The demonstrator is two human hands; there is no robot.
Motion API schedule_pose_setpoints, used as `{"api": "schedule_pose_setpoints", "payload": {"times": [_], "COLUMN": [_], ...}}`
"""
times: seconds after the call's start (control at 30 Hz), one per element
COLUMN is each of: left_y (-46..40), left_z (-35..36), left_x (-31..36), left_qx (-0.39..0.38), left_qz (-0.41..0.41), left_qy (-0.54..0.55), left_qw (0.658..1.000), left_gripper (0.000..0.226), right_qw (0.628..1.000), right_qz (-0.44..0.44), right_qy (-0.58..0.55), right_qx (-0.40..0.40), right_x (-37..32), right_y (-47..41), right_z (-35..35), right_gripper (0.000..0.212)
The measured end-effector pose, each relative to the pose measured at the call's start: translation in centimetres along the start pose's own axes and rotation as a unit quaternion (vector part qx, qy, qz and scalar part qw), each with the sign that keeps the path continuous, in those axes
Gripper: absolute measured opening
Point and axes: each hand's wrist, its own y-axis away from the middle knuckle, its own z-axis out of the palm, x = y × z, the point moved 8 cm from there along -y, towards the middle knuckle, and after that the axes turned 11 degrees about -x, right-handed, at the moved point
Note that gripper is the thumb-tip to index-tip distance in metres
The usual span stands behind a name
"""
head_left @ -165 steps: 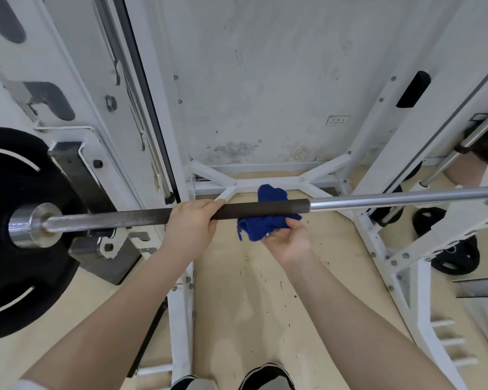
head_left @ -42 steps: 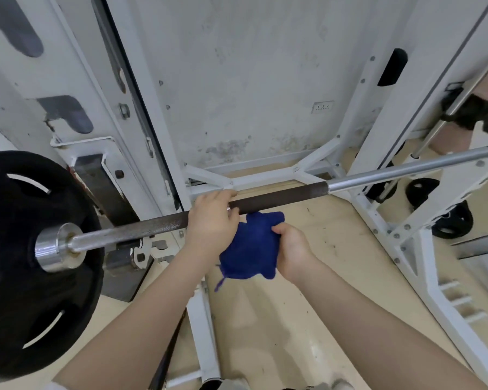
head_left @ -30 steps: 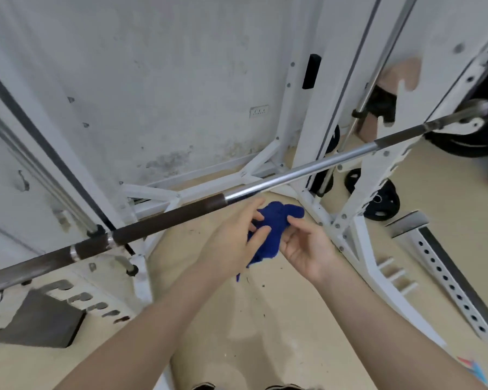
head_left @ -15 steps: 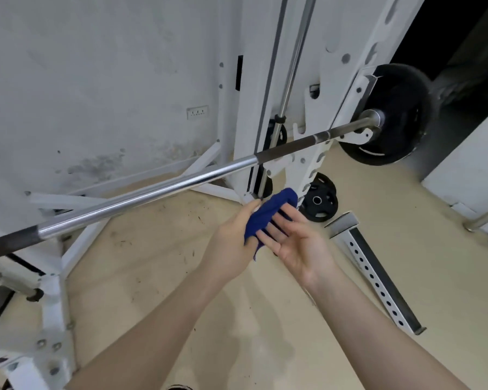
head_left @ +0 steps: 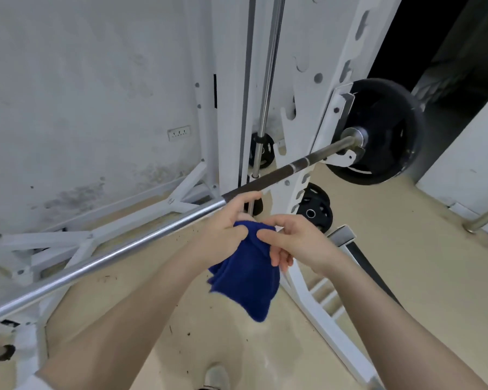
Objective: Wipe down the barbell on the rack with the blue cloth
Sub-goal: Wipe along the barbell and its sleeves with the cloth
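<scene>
Both hands hold the cloth (head_left: pixel 247 277) just below the bar (head_left: pixel 119 247). The left hand (head_left: pixel 223 235) pinches its top edge, and so does the right hand (head_left: pixel 296 243). The rest of the cloth hangs down under them. The bar sits on the rack (head_left: pixel 333 122), with a black plate (head_left: pixel 383 130) at its far end.

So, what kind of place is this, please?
Most likely a gym, perhaps a small or home one. A barbell rests on a white rack, a black weight plate is loaded on its end, and another plate leans near the floor.
</scene>
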Motion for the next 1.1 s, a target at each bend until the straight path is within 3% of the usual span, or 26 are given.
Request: {"api": "schedule_pose_setpoints", "payload": {"times": [0.1, 0.2, 0.3, 0.33, 0.43, 0.6, 0.8, 0.9, 1.0, 1.1], "left_y": [-2.3, -4.2, -5.1, -5.0, -4.4, -4.6, -4.3, -4.3, -4.4, -4.0], "left_z": [-2.9, -6.8, -8.7, -8.6, -8.3, -9.2, -9.4, -9.3, -9.2, -9.4], "left_x": [1.0, -0.9, -4.2, -5.4, -8.1, -8.2, -7.5, -7.2, -6.9, -6.9], "left_qx": [0.053, 0.119, 0.056, 0.020, -0.027, -0.001, 0.029, 0.034, 0.027, 0.032], "left_qz": [0.022, -0.023, -0.118, -0.155, -0.213, -0.204, -0.213, -0.214, -0.224, -0.239], "left_qy": [-0.061, -0.129, -0.315, -0.348, -0.341, -0.369, -0.388, -0.367, -0.367, -0.382], "left_qw": [0.997, 0.984, 0.940, 0.925, 0.915, 0.907, 0.896, 0.904, 0.903, 0.892], "left_gripper": [0.062, 0.055, 0.025, 0.009, 0.016, 0.040, 0.028, 0.025, 0.028, 0.030], "right_qw": [0.993, 0.967, 0.898, 0.871, 0.831, 0.809, 0.811, 0.795, 0.819, 0.780], "right_qz": [-0.034, -0.048, -0.080, -0.103, -0.140, -0.146, -0.066, -0.069, -0.158, -0.130], "right_qy": [0.025, 0.147, 0.357, 0.412, 0.486, 0.555, 0.511, 0.560, 0.517, 0.583], "right_qx": [0.107, 0.202, 0.245, 0.246, 0.234, 0.127, 0.277, 0.223, 0.193, 0.189], "right_x": [-1.9, -2.8, -2.9, -2.8, -2.1, -1.8, -2.1, -2.9, -3.5, -2.8], "right_y": [-3.1, -6.7, -10.3, -11.3, -13.8, -16.1, -15.6, -16.7, -16.6, -16.9], "right_z": [-3.2, -5.0, -4.0, -3.3, -2.0, -2.3, -6.3, -1.1, 1.2, -1.6], "right_gripper": [0.014, 0.012, 0.026, 0.032, 0.038, 0.049, 0.042, 0.016, 0.032, 0.032]}}
